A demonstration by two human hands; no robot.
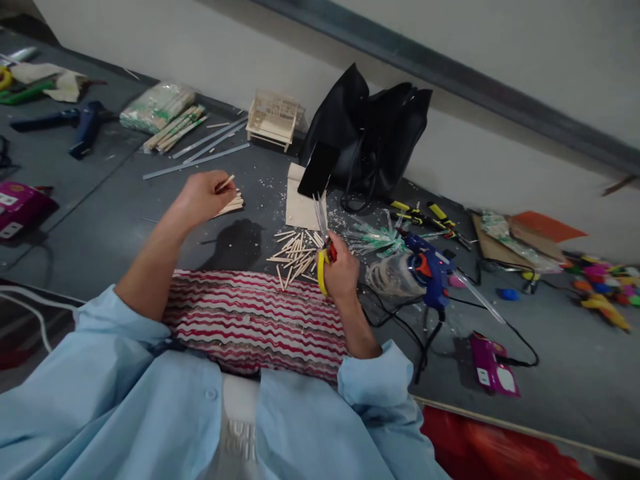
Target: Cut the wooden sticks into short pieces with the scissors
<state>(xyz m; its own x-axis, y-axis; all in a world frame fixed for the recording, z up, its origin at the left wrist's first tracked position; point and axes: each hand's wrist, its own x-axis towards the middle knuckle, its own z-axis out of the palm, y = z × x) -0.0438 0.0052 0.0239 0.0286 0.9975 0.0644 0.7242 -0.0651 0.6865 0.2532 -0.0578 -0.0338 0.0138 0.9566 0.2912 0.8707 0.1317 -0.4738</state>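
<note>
My left hand is closed on a thin wooden stick, its tip poking out past the fingers. Just under that hand lies a small bundle of longer wooden sticks. My right hand grips scissors with yellow and red handles, the blades pointing away from me and slightly apart. Left of the scissors is a loose pile of short cut sticks. Beyond the blades, a sheet of beige paper carries a black phone. A striped red and white cushion lies across my lap.
A blue glue gun rests on a clear plastic jar at right, its cable trailing to a purple power box. A black bag and a small wooden model stand by the wall. Bagged sticks lie back left.
</note>
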